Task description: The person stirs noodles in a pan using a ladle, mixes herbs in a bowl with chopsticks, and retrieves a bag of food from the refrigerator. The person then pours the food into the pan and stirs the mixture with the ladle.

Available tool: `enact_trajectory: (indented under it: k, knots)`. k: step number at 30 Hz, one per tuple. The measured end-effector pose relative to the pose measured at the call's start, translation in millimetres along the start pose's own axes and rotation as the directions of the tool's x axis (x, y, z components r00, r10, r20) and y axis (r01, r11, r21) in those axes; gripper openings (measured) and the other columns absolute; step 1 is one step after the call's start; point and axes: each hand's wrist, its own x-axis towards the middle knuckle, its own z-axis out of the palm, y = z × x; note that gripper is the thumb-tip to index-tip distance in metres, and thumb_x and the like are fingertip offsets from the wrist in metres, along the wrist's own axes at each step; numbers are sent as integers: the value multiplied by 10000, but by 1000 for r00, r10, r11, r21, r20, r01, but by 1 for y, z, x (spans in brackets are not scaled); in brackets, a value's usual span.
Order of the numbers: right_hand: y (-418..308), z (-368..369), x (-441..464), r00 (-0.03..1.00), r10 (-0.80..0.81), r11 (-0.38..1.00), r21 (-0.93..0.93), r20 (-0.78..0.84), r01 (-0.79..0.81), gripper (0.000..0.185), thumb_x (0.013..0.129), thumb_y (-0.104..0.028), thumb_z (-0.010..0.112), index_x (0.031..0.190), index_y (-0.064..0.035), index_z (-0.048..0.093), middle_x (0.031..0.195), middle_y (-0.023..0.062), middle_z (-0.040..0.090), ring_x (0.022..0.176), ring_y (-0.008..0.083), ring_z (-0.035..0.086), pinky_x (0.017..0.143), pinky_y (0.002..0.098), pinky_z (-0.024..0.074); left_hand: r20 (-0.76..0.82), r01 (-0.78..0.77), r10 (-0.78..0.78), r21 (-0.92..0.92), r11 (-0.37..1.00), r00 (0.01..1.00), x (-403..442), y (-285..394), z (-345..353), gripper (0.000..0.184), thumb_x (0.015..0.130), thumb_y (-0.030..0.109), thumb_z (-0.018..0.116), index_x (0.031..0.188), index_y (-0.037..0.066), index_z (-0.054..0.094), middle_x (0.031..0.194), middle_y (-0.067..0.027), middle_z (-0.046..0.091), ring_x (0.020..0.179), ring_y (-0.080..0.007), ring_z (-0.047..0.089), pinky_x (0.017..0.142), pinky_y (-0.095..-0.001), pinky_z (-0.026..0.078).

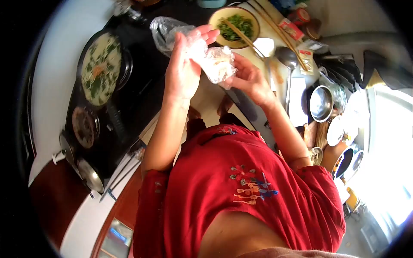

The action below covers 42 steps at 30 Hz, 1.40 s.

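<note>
Both my hands are raised in front of me on a clear plastic bag with something pale inside, too bright to make out. My left hand holds the bag across its palm, thumb up and fingers partly curled, with a loose crumpled part sticking out beyond the thumb. The fingers of my right hand pinch the bag's other end. Just beyond the hands, a yellow bowl holds chopped greens, and chopsticks lie across it.
At left on the black stove, a pan holds a pale pancake with green leaves. A ladle, long chopsticks and a white cup lie on the right counter. Farther right stand a metal bowl and other dishes.
</note>
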Motion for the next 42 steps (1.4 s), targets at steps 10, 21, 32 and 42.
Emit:
enact_trajectory:
  k: [10, 21, 32, 42]
  knots:
    - [38, 64, 43, 1000, 23, 999, -30, -13, -24, 187, 773, -80, 656, 922, -13, 566, 1022, 56, 570, 871, 116, 538, 776, 270, 448, -116, -148, 174, 205, 968, 978, -33, 68, -58, 607, 880, 510, 401, 1234, 18, 421, 1206, -153, 494, 1082, -221, 482, 884, -343, 396]
    - [-49, 235, 96, 800, -561, 761, -250, 213, 599, 698, 708, -48, 706, 1296, -29, 329, 1091, 119, 496, 757, 111, 572, 630, 228, 482, 91, -225, 221, 658, 718, 971, -55, 190, -109, 510, 850, 268, 587, 1234, -21, 417, 1155, -80, 519, 1065, -162, 483, 924, -292, 363]
    - [-65, 280, 111, 892, -392, 885, -171, 227, 433, 232, 847, -112, 552, 1034, 24, 571, 809, 61, 605, 743, 128, 598, 667, 241, 498, -52, -207, 237, 329, 921, 970, -77, 216, -153, 466, 897, 458, 387, 1114, 67, 515, 1131, -48, 549, 1044, -155, 490, 888, -322, 351]
    - [-55, 226, 141, 991, 8, 792, 604, 136, -89, 211, 872, -96, 373, 1016, 27, 465, 1119, 215, 487, 1065, 354, 468, 953, 479, 369, -282, -370, 424, 224, 901, 861, -96, 246, -184, 250, 823, 215, 509, 946, 11, 585, 929, -132, 632, 798, -232, 591, 795, -359, 462]
